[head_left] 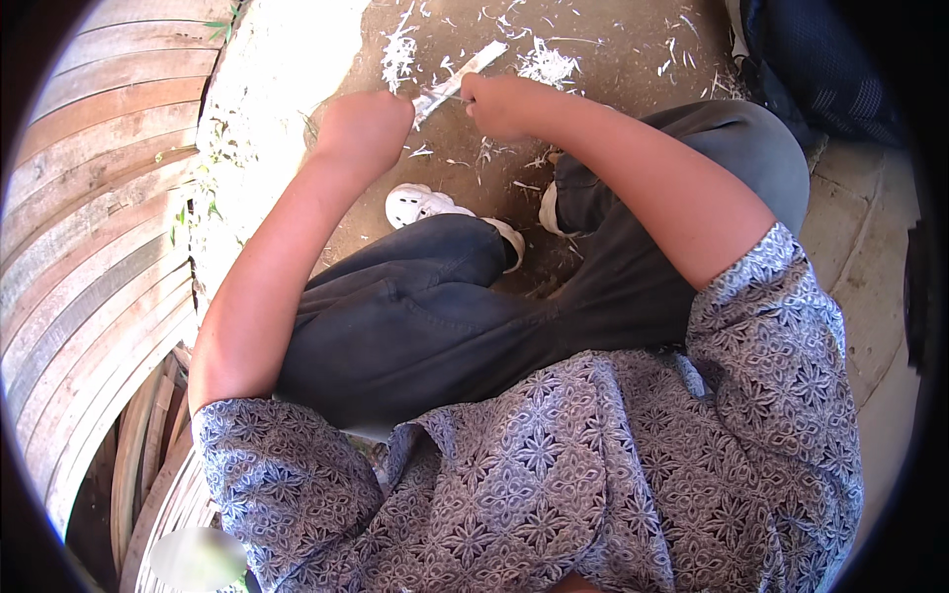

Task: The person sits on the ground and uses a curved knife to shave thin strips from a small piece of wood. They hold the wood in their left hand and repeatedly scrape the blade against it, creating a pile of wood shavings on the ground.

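Observation:
My left hand (368,128) is closed in a fist above the dirt floor, its fingers turned away from view. Across from it, my right hand (501,106) is also closed, with thumb and fingers pressed together. A thin, narrow piece (435,96) spans the short gap between the two fists; I cannot tell whether it is a blade or a sliver. A pale flat strip of wood or bamboo (482,59) slants through the same spot, its far end past my right hand. What each fist grips is hidden.
White curled shavings lie in piles (547,64) and scattered bits beyond my hands. My bent legs (415,306) and white shoes (420,205) are below them. Curved wooden slats (109,148) stand at left. A dark textured object (825,64) is at far right, beside paving (860,217).

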Available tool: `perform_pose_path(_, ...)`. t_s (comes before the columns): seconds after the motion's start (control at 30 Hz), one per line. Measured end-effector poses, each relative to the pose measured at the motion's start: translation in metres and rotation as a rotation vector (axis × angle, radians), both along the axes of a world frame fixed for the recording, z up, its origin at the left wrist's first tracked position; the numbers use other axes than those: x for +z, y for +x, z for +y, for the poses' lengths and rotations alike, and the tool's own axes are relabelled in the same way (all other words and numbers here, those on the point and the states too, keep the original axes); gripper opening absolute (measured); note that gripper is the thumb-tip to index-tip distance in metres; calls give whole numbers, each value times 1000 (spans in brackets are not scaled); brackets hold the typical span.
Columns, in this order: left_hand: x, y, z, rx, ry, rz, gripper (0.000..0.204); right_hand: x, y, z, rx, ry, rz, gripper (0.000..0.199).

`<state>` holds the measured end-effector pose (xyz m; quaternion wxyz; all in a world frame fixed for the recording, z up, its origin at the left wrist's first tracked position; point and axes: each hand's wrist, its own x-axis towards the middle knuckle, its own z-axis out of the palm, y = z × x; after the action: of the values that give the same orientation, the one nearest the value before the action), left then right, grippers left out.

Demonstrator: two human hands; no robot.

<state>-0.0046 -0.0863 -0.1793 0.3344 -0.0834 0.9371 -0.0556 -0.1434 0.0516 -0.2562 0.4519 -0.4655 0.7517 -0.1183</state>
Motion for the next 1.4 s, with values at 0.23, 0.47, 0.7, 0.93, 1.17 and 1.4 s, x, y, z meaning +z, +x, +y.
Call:
perform_pose_path(0.23,-5,3,-3,-38,12,34,19,10,7,2,46,24,-2,30)
perform_pose_path(0.47,-2,-9,11,-119,-1,88,13,-44,-1,-6,-12,74,130,40)
perform_pose_path(0.7,-7,8,6,-56,-43,37,8,-1,-4,-3,64,30,20,33)
perform_pose_path(0.93,-7,4,7,-100,-58,49,7,18,7,10,10,38,7,28)
perform_pose_path(1.17,7,-15,26,-86,-44,-30,11,-22,2,-3,-23,116,77,38)
perform_pose_path(1.4,1,-1,7,-53,-48,15,9,1,3,1,-8,11,21,28)
